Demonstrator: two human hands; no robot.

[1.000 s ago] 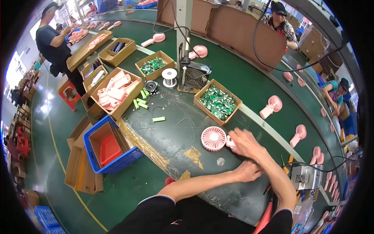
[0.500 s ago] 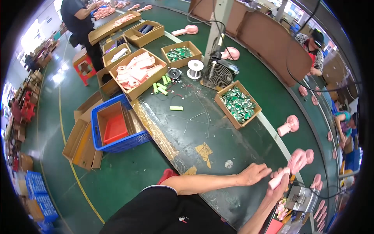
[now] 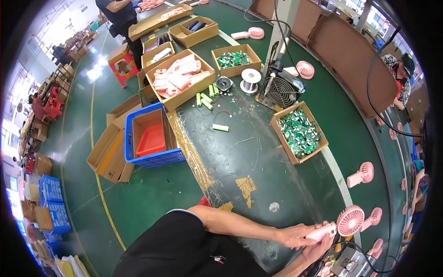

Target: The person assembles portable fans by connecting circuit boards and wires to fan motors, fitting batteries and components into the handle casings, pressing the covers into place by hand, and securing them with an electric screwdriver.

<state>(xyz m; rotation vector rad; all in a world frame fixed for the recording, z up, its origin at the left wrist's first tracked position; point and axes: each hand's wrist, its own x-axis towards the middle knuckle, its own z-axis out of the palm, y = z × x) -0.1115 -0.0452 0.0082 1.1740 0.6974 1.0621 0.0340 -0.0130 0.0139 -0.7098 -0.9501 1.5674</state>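
Observation:
A pink handheld fan (image 3: 350,220) is in my hands at the lower right, its round grille pointing up and to the right. My right hand (image 3: 318,249) holds the handle from below. The fingers of my left hand (image 3: 295,235) close on the handle's near end from the left. A small dark spot shows on the handle's upper face. Just beyond the grille lies another pink fan (image 3: 372,219) on the green belt. Beside my right hand are a grey metal box (image 3: 350,263) with a black cable and a bin of small parts, partly hidden.
A carton of green circuit boards (image 3: 300,134), a solder spool (image 3: 250,81), a soldering iron stand (image 3: 279,90), green battery cells (image 3: 220,127) and a carton of pink shells (image 3: 180,76) stand farther up the bench. At left is a blue crate (image 3: 159,159). Co-workers stand beyond.
My left hand has come over to the fan and now grips the handle. The fan has turned and moved down slightly, its grille now facing me. The view has shifted.

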